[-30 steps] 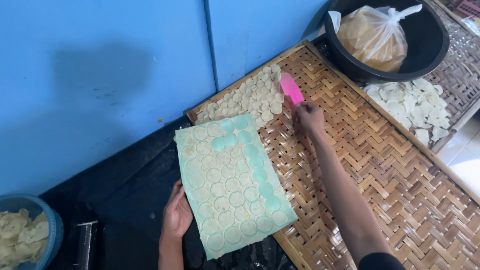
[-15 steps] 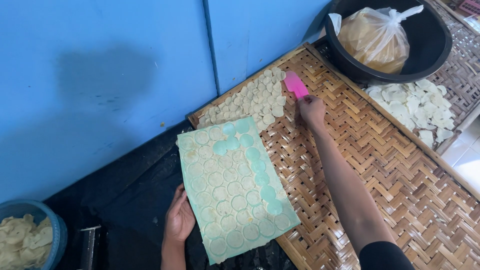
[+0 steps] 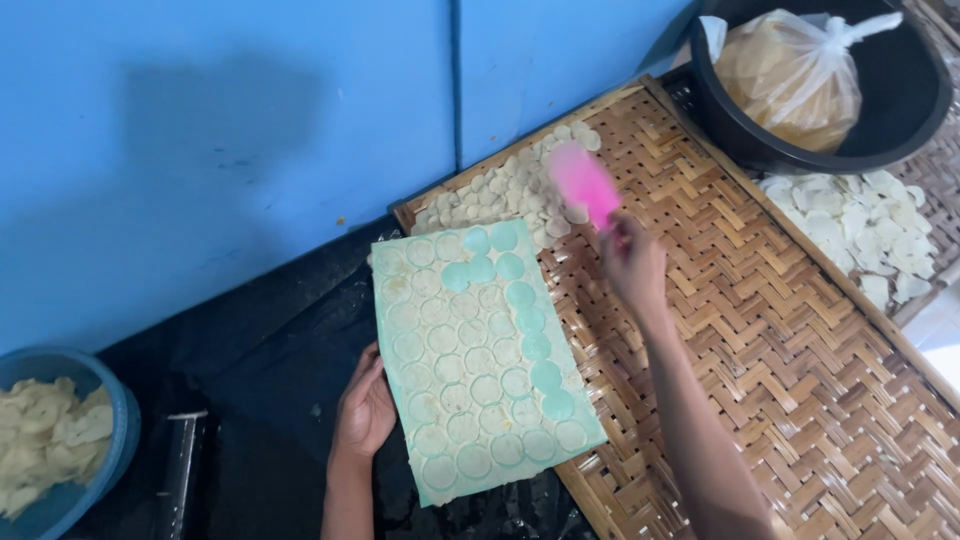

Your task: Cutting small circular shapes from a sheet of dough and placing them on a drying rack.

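Observation:
My left hand (image 3: 366, 408) grips the left edge of a pale green rectangular board (image 3: 480, 360) that carries rows of round thin dough discs, with one strip of bare circles. My right hand (image 3: 634, 262) holds a pink flat scraper (image 3: 585, 182), blurred by motion, above a pile of white round chips (image 3: 510, 188) lying at the far corner of a woven bamboo tray (image 3: 740, 330). The board's right side rests over the tray's near-left edge.
A blue wall (image 3: 220, 140) stands behind the tray. A black basin (image 3: 900, 110) at the top right holds a tied plastic bag (image 3: 790, 65) of chips. More white chips (image 3: 860, 225) lie on a second woven tray. A blue tub (image 3: 60, 440) of chips sits at the lower left on dark ground.
My right hand has swung the pink scraper over the chip pile at the tray's far corner. The left hand and the green board have stayed put.

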